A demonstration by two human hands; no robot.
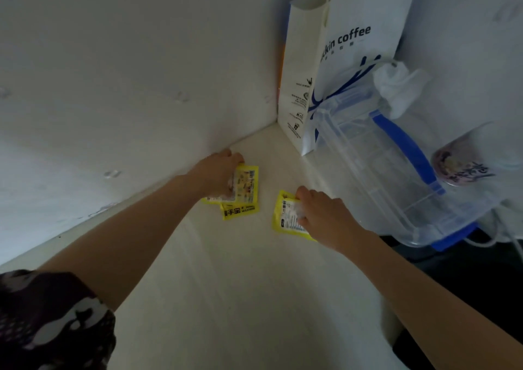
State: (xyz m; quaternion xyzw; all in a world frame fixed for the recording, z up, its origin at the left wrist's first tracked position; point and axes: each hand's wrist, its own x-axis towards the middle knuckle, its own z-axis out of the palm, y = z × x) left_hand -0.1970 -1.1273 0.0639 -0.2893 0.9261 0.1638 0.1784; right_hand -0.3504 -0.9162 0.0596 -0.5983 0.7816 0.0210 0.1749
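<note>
Three small yellow packets lie on a white tabletop near the wall corner. My left hand grips the far-left packet, fingers curled over its upper left edge. A second packet sticks out from under it, showing black print. My right hand pinches the third packet at its top and right side, covering part of it.
A white paper coffee bag stands in the corner. A clear plastic box with blue handle and clips lies beside it, a crumpled white cloth on top. A printed cup lies at right. Dark floor shows past the table's right edge.
</note>
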